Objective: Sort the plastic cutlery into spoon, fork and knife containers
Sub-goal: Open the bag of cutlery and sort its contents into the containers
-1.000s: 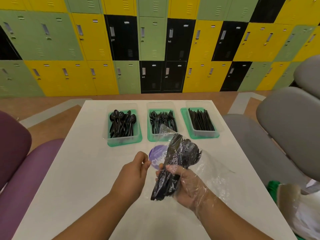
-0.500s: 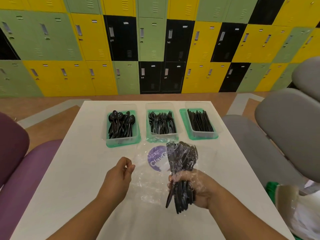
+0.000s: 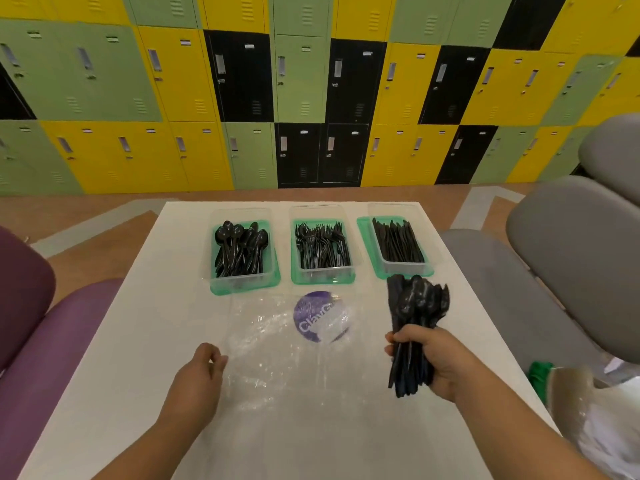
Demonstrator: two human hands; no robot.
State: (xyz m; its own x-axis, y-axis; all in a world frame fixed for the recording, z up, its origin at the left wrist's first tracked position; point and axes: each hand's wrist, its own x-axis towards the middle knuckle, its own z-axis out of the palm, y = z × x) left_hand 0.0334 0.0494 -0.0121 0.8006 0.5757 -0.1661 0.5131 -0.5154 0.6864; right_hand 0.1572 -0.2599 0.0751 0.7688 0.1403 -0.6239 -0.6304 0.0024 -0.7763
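My right hand [image 3: 438,358] grips a bundle of black plastic cutlery [image 3: 415,317] upright by the handles, just in front of the knife container [image 3: 398,268]. The clear plastic bag [image 3: 277,348] with a purple round label lies flat on the white table [image 3: 121,375], and my left hand [image 3: 199,372] pinches its left edge. At the far side stand three clear containers on green lids: the spoon container [image 3: 242,282] on the left, the fork container [image 3: 323,275] in the middle, the knife container on the right.
A purple seat [image 3: 34,323] borders the table's left side and grey chairs [image 3: 571,271] its right. A green and white bundle of plastic [image 3: 571,393] lies at the near right corner. Coloured lockers line the wall beyond the floor.
My right hand has drawn the cutlery bundle out of the bag and moved it right. My left hand has pulled the bag left, and the bag now lies flat on the table.
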